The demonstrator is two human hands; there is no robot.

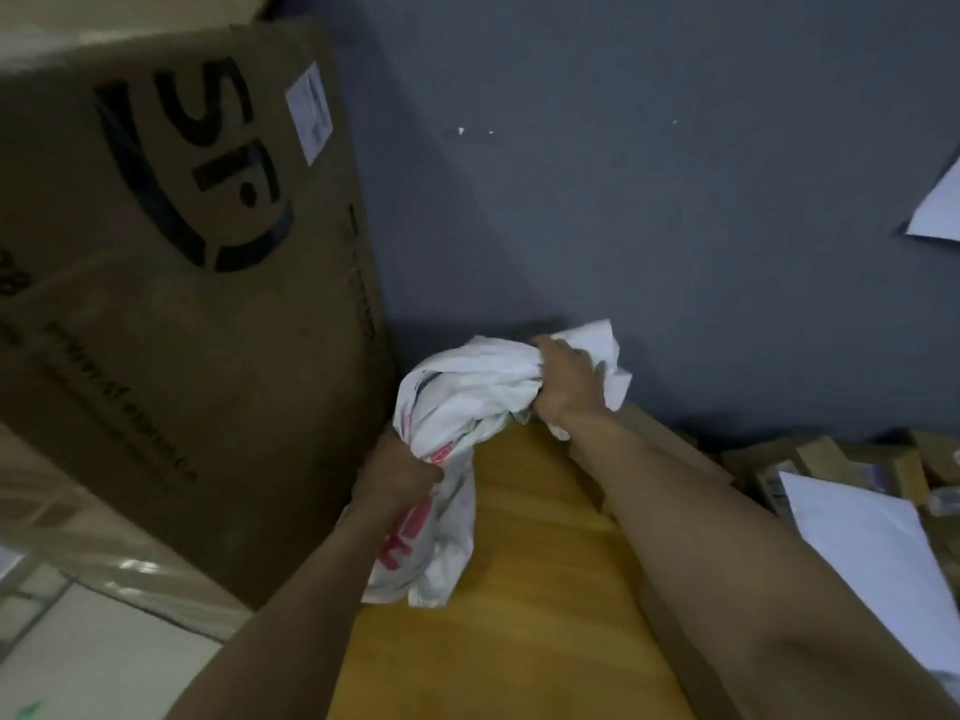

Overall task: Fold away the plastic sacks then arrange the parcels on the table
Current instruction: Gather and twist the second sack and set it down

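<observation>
Grey wall (649,174) backs the desk (519,589). At its far left corner, beside a big box (182,304), left hand (400,472) and right hand (563,384) each clench the bunched sack (457,402) — slippery plastic may spring open; parcels (831,459) wait right.

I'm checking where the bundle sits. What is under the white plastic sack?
Under the white plastic sack, gripped by the left hand and right hand, the yellow wooden table shows. What lies directly beneath the bundle is covered.

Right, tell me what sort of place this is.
Probably a parcel sorting or storage room: a large cardboard box printed with a courier-style logo, small parcels heaped by the wall, and a printed plastic sack.
</observation>
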